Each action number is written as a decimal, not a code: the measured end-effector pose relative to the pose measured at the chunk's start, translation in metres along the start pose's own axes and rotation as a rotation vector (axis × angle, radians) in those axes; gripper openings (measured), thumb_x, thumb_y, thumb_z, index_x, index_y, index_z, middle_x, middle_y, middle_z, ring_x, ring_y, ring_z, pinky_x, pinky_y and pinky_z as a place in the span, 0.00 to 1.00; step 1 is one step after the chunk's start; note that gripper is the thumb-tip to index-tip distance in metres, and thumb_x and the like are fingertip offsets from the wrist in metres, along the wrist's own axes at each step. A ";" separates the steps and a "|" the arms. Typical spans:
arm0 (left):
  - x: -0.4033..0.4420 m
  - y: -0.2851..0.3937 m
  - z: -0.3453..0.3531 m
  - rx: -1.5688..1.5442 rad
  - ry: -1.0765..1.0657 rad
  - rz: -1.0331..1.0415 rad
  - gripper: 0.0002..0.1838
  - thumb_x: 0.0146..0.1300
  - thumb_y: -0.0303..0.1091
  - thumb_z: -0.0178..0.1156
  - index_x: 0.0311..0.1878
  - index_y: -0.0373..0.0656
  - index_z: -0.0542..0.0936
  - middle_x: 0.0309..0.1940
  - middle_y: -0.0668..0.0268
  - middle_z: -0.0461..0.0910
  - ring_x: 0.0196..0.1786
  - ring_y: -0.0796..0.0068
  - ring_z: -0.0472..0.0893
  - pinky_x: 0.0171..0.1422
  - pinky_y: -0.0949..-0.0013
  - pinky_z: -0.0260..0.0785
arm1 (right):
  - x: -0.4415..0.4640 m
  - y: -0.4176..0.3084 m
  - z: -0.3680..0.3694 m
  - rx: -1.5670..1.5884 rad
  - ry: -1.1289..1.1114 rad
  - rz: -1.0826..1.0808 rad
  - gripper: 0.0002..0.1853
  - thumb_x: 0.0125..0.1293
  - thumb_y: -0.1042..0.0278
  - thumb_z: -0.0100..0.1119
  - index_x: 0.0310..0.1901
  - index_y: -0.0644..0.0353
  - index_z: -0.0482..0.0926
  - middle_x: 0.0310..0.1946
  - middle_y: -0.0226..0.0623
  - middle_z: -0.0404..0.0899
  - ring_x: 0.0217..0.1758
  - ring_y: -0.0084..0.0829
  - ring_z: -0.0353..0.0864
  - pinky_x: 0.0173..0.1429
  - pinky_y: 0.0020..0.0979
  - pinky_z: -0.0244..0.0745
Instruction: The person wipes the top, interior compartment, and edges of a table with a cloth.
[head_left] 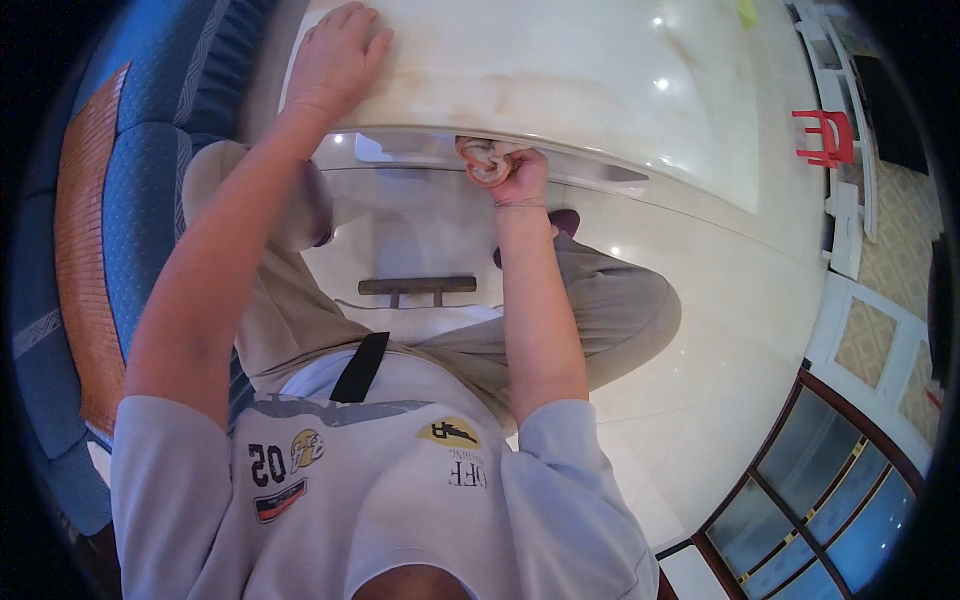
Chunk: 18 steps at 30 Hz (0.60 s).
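Note:
My left hand lies flat on the glossy cream marble-look tabletop, near its left end, fingers extended. My right hand is closed around a crumpled cloth, whitish with an orange border. The cloth is against the table's front side, just below the top's edge. Along that side runs a pale, shiny strip or recess; I cannot tell which. My fingers are partly hidden behind the cloth.
A blue sofa with a brown slatted mat stands on the left. Below the table, a dark wooden bar-like piece is near the floor. A red plastic stool and white cabinets are on the right, with glass-paned doors at lower right.

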<state>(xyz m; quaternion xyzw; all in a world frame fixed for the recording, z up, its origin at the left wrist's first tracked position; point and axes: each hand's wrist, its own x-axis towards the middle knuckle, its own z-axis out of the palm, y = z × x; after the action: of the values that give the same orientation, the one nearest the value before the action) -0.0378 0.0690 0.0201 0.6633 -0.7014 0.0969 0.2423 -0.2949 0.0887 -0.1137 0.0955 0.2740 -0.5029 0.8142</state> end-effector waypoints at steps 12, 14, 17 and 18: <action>-0.002 -0.008 0.005 -0.031 -0.001 -0.011 0.19 0.64 0.43 0.54 0.51 0.40 0.75 0.56 0.54 0.73 0.58 0.52 0.72 0.63 0.58 0.64 | 0.009 -0.046 -0.027 -0.015 -0.118 0.075 0.19 0.54 0.68 0.47 0.46 0.71 0.71 0.39 0.59 0.75 0.36 0.57 0.76 0.19 0.37 0.69; -0.001 -0.009 0.007 -0.034 0.003 -0.015 0.19 0.64 0.43 0.54 0.51 0.40 0.75 0.55 0.54 0.73 0.58 0.52 0.72 0.63 0.58 0.63 | -0.005 -0.062 -0.015 -0.036 -0.080 0.132 0.19 0.56 0.64 0.45 0.45 0.70 0.71 0.38 0.60 0.74 0.32 0.58 0.75 0.15 0.35 0.64; -0.001 -0.007 0.005 -0.025 0.006 -0.011 0.19 0.64 0.43 0.53 0.51 0.40 0.75 0.56 0.54 0.73 0.59 0.53 0.71 0.64 0.58 0.63 | -0.005 -0.118 -0.041 -0.083 -0.116 -0.139 0.20 0.58 0.61 0.42 0.46 0.67 0.70 0.34 0.57 0.74 0.24 0.51 0.72 0.12 0.34 0.57; -0.002 -0.005 0.003 -0.015 0.007 -0.001 0.19 0.64 0.43 0.53 0.51 0.40 0.75 0.56 0.54 0.73 0.59 0.53 0.71 0.64 0.58 0.62 | -0.017 -0.133 -0.027 -0.135 0.041 -0.209 0.21 0.61 0.59 0.38 0.50 0.66 0.68 0.38 0.56 0.74 0.25 0.50 0.72 0.12 0.33 0.57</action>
<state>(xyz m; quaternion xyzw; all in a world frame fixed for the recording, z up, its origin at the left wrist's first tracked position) -0.0334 0.0687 0.0156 0.6612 -0.7011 0.0939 0.2500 -0.4264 0.0505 -0.1108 0.0218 0.3322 -0.5632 0.7563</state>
